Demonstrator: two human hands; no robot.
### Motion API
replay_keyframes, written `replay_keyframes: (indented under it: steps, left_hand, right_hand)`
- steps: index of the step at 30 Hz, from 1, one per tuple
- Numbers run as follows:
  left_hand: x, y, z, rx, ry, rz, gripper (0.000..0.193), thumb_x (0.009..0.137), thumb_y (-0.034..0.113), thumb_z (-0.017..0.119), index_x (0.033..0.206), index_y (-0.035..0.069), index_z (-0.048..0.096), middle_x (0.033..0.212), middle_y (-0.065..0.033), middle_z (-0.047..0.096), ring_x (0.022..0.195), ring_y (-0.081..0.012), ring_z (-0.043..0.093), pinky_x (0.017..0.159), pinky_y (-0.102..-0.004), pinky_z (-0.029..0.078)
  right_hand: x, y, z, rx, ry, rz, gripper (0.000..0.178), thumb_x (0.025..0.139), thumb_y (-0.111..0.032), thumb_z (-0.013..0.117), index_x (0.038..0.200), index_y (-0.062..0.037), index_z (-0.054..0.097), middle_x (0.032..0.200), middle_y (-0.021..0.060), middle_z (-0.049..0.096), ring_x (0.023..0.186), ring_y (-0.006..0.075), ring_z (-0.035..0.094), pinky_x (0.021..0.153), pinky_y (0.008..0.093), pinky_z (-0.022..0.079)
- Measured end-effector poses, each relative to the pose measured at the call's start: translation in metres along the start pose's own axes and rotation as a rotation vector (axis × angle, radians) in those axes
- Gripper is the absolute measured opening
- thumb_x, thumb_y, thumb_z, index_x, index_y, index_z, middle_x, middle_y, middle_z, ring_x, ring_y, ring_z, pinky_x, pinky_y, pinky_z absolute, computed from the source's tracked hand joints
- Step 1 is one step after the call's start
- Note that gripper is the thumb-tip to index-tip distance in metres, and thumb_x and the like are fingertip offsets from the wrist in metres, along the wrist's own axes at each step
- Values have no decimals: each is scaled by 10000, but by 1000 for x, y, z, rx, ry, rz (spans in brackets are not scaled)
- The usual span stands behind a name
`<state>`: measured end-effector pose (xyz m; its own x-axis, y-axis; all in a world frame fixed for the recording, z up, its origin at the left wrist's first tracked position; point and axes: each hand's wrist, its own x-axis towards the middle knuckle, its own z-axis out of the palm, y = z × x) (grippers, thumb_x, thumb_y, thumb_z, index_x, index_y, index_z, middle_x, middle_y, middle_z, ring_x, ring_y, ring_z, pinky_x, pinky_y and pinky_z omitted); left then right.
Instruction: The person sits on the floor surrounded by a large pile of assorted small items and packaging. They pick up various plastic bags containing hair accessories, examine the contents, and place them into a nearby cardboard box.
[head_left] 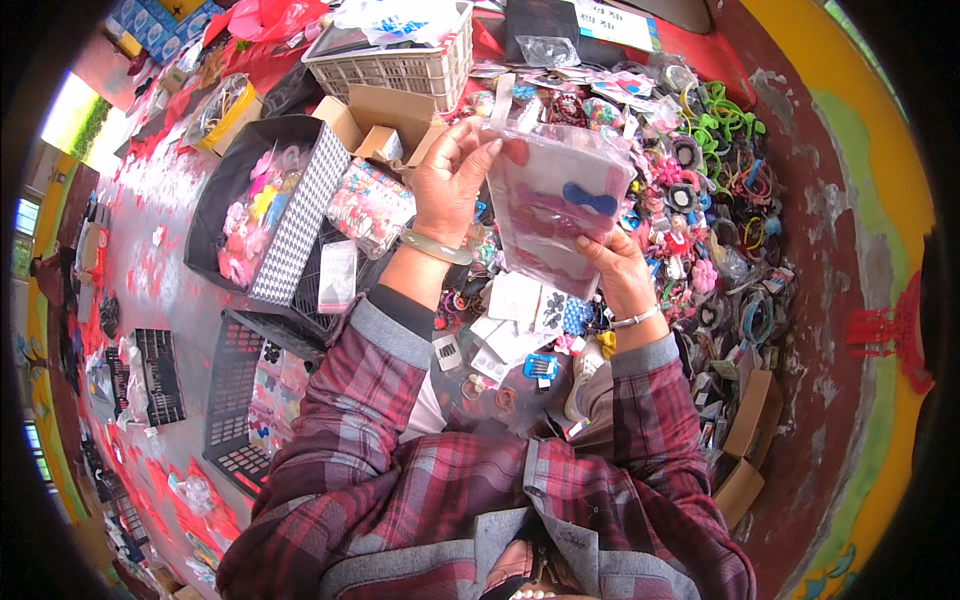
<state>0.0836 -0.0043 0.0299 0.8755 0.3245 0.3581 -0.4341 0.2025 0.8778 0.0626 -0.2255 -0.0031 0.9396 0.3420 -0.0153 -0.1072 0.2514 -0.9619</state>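
A clear plastic bag [545,225] is held up in front of me, over the heap of hair accessories. Inside it shows a dark blue bow [590,198], with pinkish flat pieces around it. My left hand [450,185], a pale bangle on its wrist, has its curled fingers and thumb at the bag's upper left corner. At the lower right edge my right hand [618,272] grips the bag, thumb on the front and the other fingers mostly hidden behind. Loose white cards [515,300] and a small blue card [541,367] lie below the hands.
Hair ties and ornaments [690,200] form a large heap to the right, against a wall. On the left stand a black houndstooth box [305,215] and a dark plastic basket [232,385]. Behind are an opened cardboard box [395,105] and a white crate [395,70].
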Motion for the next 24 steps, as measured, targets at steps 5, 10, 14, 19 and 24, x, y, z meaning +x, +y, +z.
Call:
replay_keyframes:
  steps: [5,10,14,19,24]
  left_hand:
    - [3,-2,-11,-72,-113,8,187,850,118,575,1013,28,550,882,-31,604,736,-79,563,601,-188,433]
    - [0,2,-12,-203,-145,-123,142,860,168,565,936,49,568,889,-41,612,775,-97,570,658,-219,438]
    - [-1,10,-15,-275,-200,-259,182,851,183,559,972,48,573,928,-62,609,825,-129,574,763,-261,445]
    - [1,10,-18,-403,-306,-373,234,801,136,568,1012,36,556,1009,-95,590,934,-172,554,856,-303,409]
    - [4,4,-24,-449,-271,-599,334,731,85,589,1053,24,527,1032,-108,583,965,-187,546,900,-321,380]
  right_hand:
    - [2,0,0,-42,3,-46,246,801,-18,597,1047,-22,604,978,17,625,899,90,547,821,236,414]
    - [6,5,-6,-110,58,-102,253,786,15,600,1038,-12,611,972,19,626,884,93,557,789,233,435]
    - [7,6,-5,-90,88,-80,287,781,40,587,1064,-7,600,980,26,622,896,96,557,800,235,440]
    - [7,2,-7,-134,85,-69,308,781,49,581,1083,-10,592,992,25,617,912,98,552,827,238,434]
    - [5,2,-14,-411,90,-211,308,763,54,582,1060,-24,607,1011,90,628,937,144,581,822,256,451]
